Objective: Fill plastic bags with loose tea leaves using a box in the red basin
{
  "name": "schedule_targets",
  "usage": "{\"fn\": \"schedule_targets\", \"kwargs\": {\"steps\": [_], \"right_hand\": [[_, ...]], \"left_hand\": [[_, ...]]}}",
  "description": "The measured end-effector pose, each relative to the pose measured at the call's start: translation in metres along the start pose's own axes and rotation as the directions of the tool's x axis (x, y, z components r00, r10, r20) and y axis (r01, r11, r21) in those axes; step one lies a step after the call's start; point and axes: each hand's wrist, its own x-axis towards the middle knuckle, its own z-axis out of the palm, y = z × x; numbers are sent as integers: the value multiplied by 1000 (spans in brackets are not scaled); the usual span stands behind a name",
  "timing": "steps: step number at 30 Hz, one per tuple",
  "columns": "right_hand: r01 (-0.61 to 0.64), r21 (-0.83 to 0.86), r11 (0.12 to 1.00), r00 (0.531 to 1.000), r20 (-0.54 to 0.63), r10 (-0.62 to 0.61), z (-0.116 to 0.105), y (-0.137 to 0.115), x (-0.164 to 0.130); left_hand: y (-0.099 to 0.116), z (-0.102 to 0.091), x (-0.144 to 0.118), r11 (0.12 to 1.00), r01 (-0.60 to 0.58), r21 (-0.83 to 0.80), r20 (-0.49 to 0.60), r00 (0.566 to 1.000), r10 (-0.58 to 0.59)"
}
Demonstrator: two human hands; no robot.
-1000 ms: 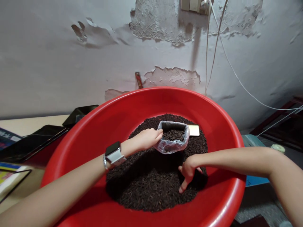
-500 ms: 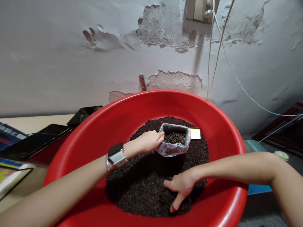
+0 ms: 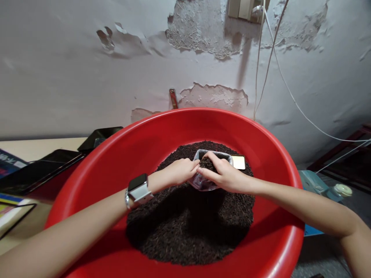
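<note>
A big red plastic basin (image 3: 116,162) holds a heap of dark loose grains (image 3: 185,227). A small clear plastic bag (image 3: 199,181), partly filled with the same grains, stands on the heap's far side. My left hand (image 3: 181,170), smartwatch on the wrist, grips the bag's left rim and keeps its mouth apart. My right hand (image 3: 223,173) is cupped over the bag's mouth with dark grains under its fingers. A small pale card (image 3: 239,162) lies on the heap just right of the bag.
The basin fills most of the table. Black trays (image 3: 43,170) and printed papers (image 3: 11,208) lie to its left. Behind is a peeling wall with a socket and white cables (image 3: 275,61). A blue object (image 3: 314,185) sits low on the right.
My right hand left the near part of the heap and rose to the bag's mouth with grains in it. My left hand stayed on the bag's rim.
</note>
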Motion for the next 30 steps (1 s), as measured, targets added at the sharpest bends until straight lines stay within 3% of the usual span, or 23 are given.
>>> {"fn": "schedule_targets", "kwargs": {"steps": [4,14,19,26,28,30], "right_hand": [[-39,-90,995,998,-56,35,6,15,9],[-73,-289,955,995,-87,50,10,32,15],[-141,-238,961,985,-134,111,15,41,18],[-21,-195,980,983,-185,-16,15,46,22],[57,-254,965,976,-191,-108,13,35,17],[214,-295,931,958,-123,-259,12,18,8]], "left_hand": [[-1,1,0,994,-5,105,38,999,1],[0,-1,0,995,17,98,50,999,-22],[0,-1,1,994,12,112,54,998,-18],[0,0,1,984,-34,174,83,996,20],[0,0,1,987,-19,158,86,996,6],[0,0,1,993,15,119,81,996,-25]]}}
